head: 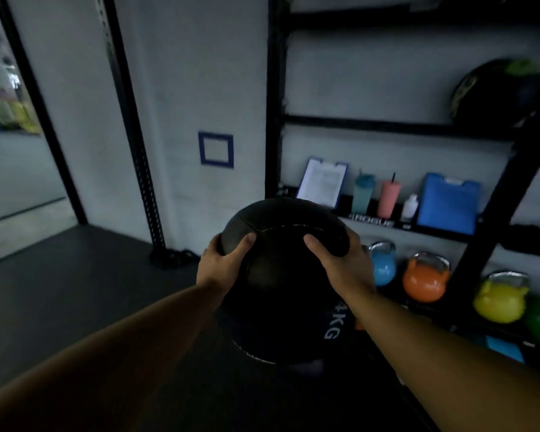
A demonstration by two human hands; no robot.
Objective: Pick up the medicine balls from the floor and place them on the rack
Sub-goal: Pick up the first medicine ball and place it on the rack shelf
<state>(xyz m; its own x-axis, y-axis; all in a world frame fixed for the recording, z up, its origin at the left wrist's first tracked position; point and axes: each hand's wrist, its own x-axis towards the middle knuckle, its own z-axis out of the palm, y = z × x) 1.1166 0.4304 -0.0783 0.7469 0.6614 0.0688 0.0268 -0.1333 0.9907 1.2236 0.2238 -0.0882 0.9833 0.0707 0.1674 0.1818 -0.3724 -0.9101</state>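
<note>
A large black medicine ball [281,275] with "4KG" printed on its side is held up off the dark floor, in front of me at the centre of the view. My left hand [223,263] grips its left side and my right hand [345,263] grips its right side, thumbs on top. The black metal rack [276,126] stands just beyond and to the right of the ball. On an upper shelf at the far right rests another dark medicine ball [496,92] with green markings.
The rack's middle shelf holds a clipboard [323,182], a teal cup [363,193], a pink cup [388,199], a small white bottle and a blue folder [448,202]. Coloured kettlebells, blue [384,263], orange [426,277] and yellow [501,297], sit lower. A perforated black post [131,129] stands left.
</note>
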